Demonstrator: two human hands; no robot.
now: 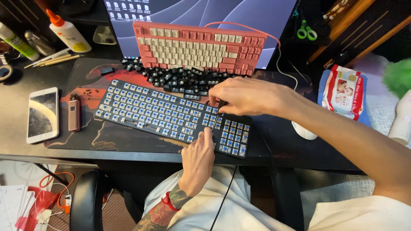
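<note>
A white smartphone (pixel 42 114) lies at the desk's left, beside a stripped black keyboard (pixel 158 113) showing blue switches. The left hand (pixel 198 156) steadies its front edge, fingers together. The right hand (pixel 244 96) pinches a dark keycap (pixel 221 105) over the switches, below 1 pink keyboard (pixel 199 47).

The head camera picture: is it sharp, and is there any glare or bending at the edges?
Head view: keyboard and both hands, left and right, look sharp; phone screen carries a pale reflection; monitor glows brightly; desk edge looks slightly bowed, suggesting wide-angle distortion; corners fall dark.
</note>
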